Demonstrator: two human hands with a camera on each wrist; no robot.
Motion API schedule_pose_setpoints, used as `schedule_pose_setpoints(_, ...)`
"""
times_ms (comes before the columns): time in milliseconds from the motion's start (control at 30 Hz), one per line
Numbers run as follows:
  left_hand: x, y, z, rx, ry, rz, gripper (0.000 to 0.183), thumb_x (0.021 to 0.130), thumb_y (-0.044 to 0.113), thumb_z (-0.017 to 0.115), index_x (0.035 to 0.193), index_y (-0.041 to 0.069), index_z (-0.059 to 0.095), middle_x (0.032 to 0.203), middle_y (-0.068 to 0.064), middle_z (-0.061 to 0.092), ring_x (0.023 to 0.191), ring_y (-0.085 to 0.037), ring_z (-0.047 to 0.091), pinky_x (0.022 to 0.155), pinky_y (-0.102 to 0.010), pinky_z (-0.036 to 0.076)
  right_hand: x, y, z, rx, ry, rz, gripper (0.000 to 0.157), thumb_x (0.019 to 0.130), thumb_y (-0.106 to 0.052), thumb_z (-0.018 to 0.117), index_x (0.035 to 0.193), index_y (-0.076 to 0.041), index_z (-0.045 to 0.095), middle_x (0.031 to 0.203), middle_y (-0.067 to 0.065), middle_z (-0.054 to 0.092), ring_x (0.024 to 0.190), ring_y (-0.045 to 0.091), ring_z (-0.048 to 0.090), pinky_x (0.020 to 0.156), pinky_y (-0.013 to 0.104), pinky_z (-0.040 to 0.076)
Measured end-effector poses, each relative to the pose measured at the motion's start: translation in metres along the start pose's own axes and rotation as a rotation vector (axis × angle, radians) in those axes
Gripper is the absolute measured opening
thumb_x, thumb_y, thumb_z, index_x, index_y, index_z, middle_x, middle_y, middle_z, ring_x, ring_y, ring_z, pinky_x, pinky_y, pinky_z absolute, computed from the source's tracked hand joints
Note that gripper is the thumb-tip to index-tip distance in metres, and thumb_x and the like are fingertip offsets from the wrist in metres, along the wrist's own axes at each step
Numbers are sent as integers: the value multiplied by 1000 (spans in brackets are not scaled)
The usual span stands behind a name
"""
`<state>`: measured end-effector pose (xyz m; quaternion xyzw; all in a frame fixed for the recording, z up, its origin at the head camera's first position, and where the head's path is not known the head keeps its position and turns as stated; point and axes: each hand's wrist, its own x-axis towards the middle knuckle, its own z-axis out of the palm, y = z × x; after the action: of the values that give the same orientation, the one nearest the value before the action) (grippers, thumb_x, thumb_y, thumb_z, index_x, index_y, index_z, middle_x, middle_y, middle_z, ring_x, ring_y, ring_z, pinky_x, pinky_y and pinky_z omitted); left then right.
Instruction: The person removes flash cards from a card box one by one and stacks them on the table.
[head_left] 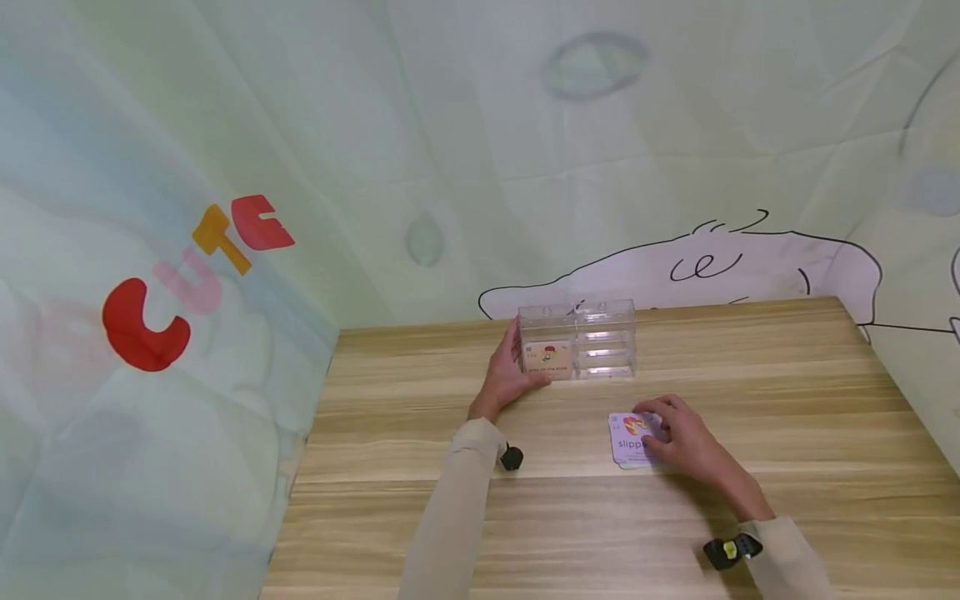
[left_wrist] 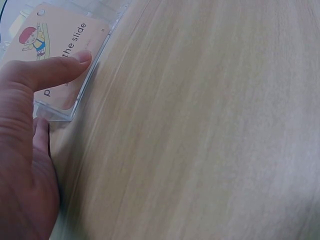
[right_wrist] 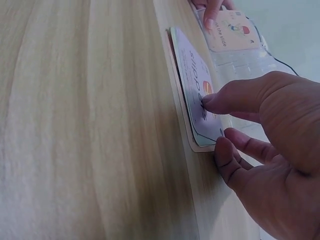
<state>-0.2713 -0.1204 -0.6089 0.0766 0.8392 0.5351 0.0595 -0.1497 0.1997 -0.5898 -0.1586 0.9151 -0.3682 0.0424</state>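
Note:
A clear plastic card rack with two columns of slots stands near the back of the wooden table. My left hand grips its left side, fingers round the side and thumb over the front. In its left column sits an orange card with a child on a slide. In the left wrist view the thumb lies across that card's print. Nearer me, a stack of cards lies flat, topped by a lilac "slippers" card. My right hand holds the stack's right side, thumb on the top card and fingertips at the edge.
The wood-grain table runs back to a pale printed cloth, which also hangs along the left side with "CUTE" letters. A black wrist device sits at the left cuff, another device at the right.

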Motion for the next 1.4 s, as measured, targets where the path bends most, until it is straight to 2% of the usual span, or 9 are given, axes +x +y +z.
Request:
schedule_pose_setpoints(467,0,2,-1,-2,-2,5,124,75,17,95,167,28,13,169,-1,30,151,-19,34,123,-29,29,3,-3,-4,-17,87,-23,42,88,-3,79,129,0,67,114,13,63,88,23,52,68,29,46)
schedule_pose_setpoints(633,-1,3,-1,-3,0,11,123,76,17,94,167,26,14,169,-2,30,152,-20,34,123,-31,30,7,-7,-5,-2,109,-56,39,90,-4,79,127,1,67,117,15,65,89,24,57,70,30,51)
schedule_pose_setpoints(800,-1,3,-1,1,-4,-10,123,76,18,94,167,28,13,169,0,28,152,-19,33,124,-31,29,12,-12,-4,18,116,-68,40,91,-7,78,129,0,67,121,15,64,90,24,61,71,29,55)
schedule_pose_setpoints(967,-1,2,-1,4,-5,-26,123,76,19,94,168,29,12,169,1,28,152,-18,34,123,-30,29,17,-16,-2,32,129,-78,40,92,-6,78,130,-1,66,123,15,65,101,29,66,78,37,62)
schedule_pose_setpoints(1133,-1,2,-1,5,-6,-20,123,77,19,94,168,30,12,169,1,28,152,-19,34,123,-31,29,23,-22,-1,59,155,-121,38,91,-3,78,127,1,66,121,17,65,102,34,66,81,46,63)
schedule_pose_setpoints(1400,-1,3,-1,7,-5,-11,123,76,20,95,168,30,13,170,1,28,152,-19,34,123,-30,29,35,-32,2,81,189,-188,36,90,0,77,125,3,66,118,19,67,99,34,66,79,46,63)
